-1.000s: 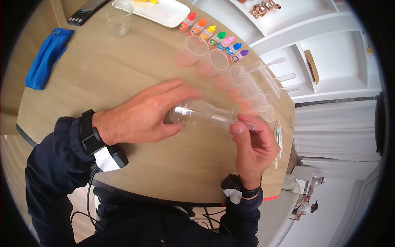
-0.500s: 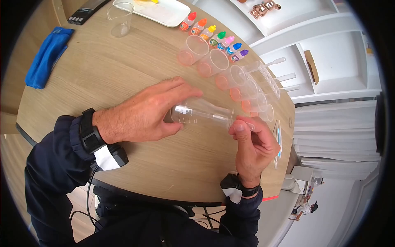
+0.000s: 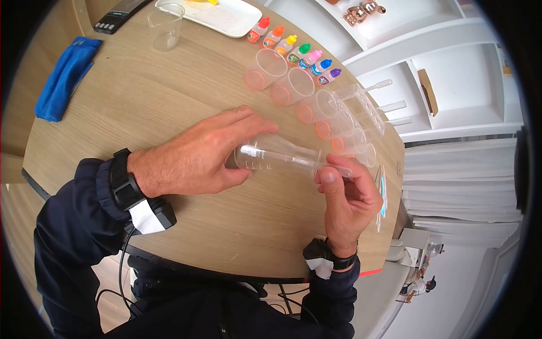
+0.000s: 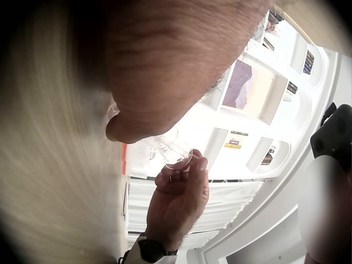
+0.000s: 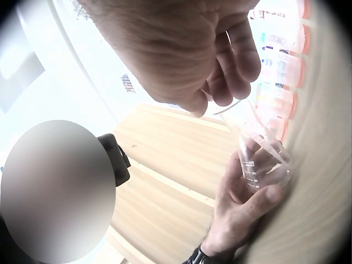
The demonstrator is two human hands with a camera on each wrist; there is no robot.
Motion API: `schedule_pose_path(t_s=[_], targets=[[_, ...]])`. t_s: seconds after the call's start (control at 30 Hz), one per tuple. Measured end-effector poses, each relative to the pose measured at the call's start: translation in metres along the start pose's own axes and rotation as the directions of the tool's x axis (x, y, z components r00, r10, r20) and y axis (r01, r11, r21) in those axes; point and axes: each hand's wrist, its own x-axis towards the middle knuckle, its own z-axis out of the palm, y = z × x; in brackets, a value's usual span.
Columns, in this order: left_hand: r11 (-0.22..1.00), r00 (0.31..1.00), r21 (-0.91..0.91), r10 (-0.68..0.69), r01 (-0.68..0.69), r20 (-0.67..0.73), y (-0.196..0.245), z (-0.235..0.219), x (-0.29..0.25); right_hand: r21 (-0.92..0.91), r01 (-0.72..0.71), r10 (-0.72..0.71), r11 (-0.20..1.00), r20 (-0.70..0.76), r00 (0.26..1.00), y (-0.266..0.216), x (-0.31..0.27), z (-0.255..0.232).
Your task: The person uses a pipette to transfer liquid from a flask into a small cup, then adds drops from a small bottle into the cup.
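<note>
A clear conical flask (image 3: 282, 155) with white markings stands on the table, seen from above. My left hand (image 3: 203, 152) grips its lower body, thumb on one side and fingers on the other. At its mouth my right hand (image 3: 347, 195) pinches the bulb end of a clear pipette (image 3: 340, 169), whose stem runs down inside the flask. In the right wrist view the flask (image 5: 250, 165) shows the pipette stem slanting inside, with the left hand (image 5: 236, 209) around its base. The left wrist view shows the right hand (image 4: 179, 201) at the flask's rim.
Several clear cups (image 3: 299, 85) with reddish bases line the far side, beside dropper bottles (image 3: 272, 37) with coloured caps and a rack (image 3: 367, 107). At the far left are a beaker (image 3: 166, 28), a white tray (image 3: 231, 17), a black scale (image 3: 119, 17) and a blue cloth (image 3: 65, 79).
The right fingers have shifted slightly at the pipette's bulb, and more of the bulb shows than half a second ago. The left hand and the flask stay in place.
</note>
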Motion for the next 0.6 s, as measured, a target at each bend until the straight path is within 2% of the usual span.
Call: schedule_pose_path(t_s=[0.6], targets=[[1.000, 1.000, 0.005, -0.004, 0.004, 0.001, 0.0001, -0.0001, 0.0003, -0.001, -0.035, 0.035, 0.999, 0.007, 0.999, -0.0046, 0.0001, -0.0011]])
